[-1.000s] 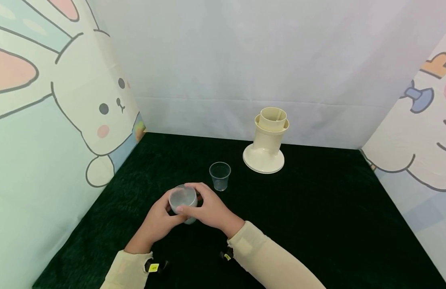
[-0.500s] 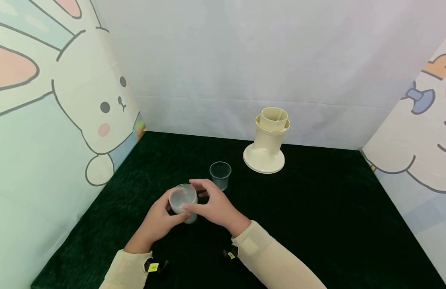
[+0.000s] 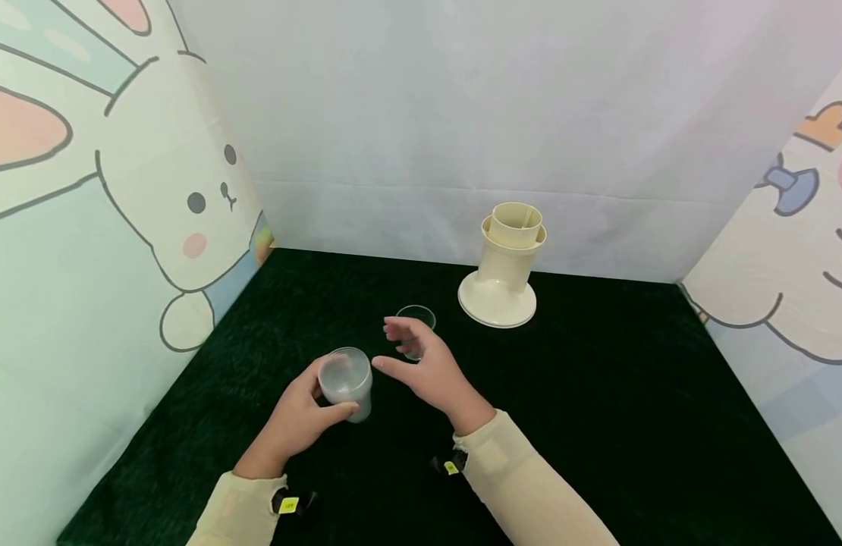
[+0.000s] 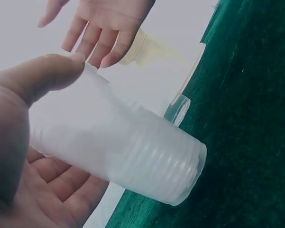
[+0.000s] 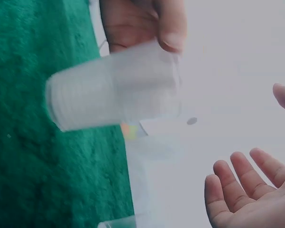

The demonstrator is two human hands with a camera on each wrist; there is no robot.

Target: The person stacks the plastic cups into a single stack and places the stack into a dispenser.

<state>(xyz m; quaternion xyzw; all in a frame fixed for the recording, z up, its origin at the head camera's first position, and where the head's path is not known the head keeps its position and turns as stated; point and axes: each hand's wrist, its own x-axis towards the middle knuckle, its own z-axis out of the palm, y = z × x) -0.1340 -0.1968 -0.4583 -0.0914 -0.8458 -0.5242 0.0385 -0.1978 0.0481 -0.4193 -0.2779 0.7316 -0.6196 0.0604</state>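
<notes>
My left hand (image 3: pixel 294 417) grips a stack of clear plastic cups (image 3: pixel 346 379), thumb on the near side and fingers behind. In the left wrist view the stack (image 4: pixel 142 152) shows several ridged rims pressed close together. My right hand (image 3: pixel 438 371) is apart from the stack, just right of it, with fingers spread and relaxed and holding nothing. Beyond that hand a single clear plastic cup (image 3: pixel 418 312) stands upright on the cloth. The hand partly hides this cup in the head view. In the right wrist view my right fingers (image 5: pixel 242 175) are loosely bent around nothing.
A cream-coloured stand (image 3: pixel 506 265) with an upright tube and a round base is at the back, right of the single cup. Dark green cloth (image 3: pixel 598 394) covers the table. A white backdrop (image 3: pixel 421 114) rises behind, with cartoon-printed panels at both sides.
My right hand has let go of the cup stack and moved right and forward, now overlapping the single cup. My left hand has kept its grip on the stack, nearly still.
</notes>
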